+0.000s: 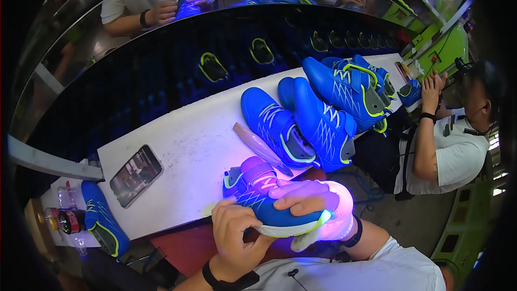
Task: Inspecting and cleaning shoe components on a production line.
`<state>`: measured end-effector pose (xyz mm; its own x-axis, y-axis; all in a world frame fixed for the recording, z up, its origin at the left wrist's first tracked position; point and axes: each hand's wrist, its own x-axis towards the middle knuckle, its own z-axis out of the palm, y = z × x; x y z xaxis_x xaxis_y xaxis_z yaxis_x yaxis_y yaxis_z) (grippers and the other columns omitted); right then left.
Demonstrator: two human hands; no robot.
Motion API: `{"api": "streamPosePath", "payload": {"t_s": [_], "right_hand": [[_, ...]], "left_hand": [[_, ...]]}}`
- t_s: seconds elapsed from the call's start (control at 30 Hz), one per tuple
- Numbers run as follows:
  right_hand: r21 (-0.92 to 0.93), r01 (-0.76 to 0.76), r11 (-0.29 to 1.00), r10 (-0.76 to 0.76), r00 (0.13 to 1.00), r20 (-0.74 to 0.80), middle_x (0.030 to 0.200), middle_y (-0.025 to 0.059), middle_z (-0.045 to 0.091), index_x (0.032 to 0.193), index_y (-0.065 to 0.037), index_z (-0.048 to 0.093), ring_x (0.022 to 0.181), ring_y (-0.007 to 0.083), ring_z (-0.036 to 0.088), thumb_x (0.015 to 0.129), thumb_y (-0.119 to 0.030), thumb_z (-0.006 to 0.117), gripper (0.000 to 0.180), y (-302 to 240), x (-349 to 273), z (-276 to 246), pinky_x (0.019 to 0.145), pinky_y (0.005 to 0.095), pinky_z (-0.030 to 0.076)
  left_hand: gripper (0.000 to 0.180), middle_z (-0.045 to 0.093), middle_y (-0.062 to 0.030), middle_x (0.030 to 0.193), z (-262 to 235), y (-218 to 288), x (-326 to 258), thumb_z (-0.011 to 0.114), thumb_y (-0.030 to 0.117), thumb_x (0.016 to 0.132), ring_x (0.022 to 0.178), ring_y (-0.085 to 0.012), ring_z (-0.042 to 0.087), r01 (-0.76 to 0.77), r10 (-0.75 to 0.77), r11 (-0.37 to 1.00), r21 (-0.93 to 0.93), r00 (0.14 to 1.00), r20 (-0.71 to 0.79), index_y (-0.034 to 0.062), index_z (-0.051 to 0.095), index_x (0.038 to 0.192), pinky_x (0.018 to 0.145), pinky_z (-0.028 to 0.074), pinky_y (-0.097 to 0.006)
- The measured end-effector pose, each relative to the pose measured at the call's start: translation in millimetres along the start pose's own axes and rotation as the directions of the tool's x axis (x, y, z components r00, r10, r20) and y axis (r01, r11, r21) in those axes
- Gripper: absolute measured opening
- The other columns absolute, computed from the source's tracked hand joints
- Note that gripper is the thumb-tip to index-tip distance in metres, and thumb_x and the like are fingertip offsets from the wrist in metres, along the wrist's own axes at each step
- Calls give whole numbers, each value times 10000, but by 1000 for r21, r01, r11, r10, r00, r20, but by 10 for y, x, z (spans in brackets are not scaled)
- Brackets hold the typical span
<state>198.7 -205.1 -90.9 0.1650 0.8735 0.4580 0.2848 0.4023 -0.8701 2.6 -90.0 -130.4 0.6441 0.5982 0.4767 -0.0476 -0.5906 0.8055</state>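
A blue sports shoe with white laces and a pale sole is held tilted over the near edge of the white table, toe to the right. My left hand grips the sole's near edge with fingers and thumb. My right hand, in a white glove with bare fingers, is wrapped round the toe end. Violet light falls on the glove, the strap and the nearby tabletop. Just beyond the shoe lies a long flat tan tool with a dark end.
Several blue shoes are piled on the white table to the right. A phone lies left, near another shoe and bottles. Beyond runs a dark channel holding shoes. A co-worker handles a shoe at right.
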Motion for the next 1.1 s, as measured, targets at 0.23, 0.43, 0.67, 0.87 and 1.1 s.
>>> {"api": "streamPosePath", "payload": {"t_s": [0.23,0.43,0.67,0.87,1.1], "right_hand": [[132,-4,991,23,990,-140,1277,198,760,1230,-70,649,1248,417,722,746,-52,978,585,197,-266,-103,1046,508,593],[-318,-505,802,418,856,-304,986,179,820,1182,27,771,921,261,813,868,-202,858,399,-100,-256,-294,849,358,620],[-146,-403,904,371,906,-201,1255,171,708,1380,-22,627,1163,284,694,936,-415,799,618,547,157,307,999,434,546],[-208,152,966,-139,987,75,1183,132,616,1290,-61,655,1126,287,632,769,-309,876,618,33,1223,472,986,430,508],[984,84,159,343,930,-135,930,82,507,961,-34,599,866,214,507,1032,-321,612,296,518,1333,841,810,401,464]], "left_hand": [[516,658,-89,1029,26,15,244,1028,195,625,976,-302,621,96,-100,994,44,990,103,78,671,978,1075,493,-538],[738,491,-198,1584,-668,-481,64,977,93,701,1489,-358,482,423,-389,906,-21,851,354,39,615,1342,1216,425,-468],[798,750,-188,1253,-1413,223,881,1019,157,627,1132,-364,728,-92,25,981,169,931,365,18,674,1333,1010,552,-455],[867,728,-163,1235,-1213,305,996,1055,323,568,1085,-349,702,75,-170,952,297,935,311,47,690,1305,970,554,-435],[754,800,-129,1031,-1384,204,991,1045,370,642,939,-243,792,333,-409,895,296,878,250,15,707,1215,883,613,-355]]}}
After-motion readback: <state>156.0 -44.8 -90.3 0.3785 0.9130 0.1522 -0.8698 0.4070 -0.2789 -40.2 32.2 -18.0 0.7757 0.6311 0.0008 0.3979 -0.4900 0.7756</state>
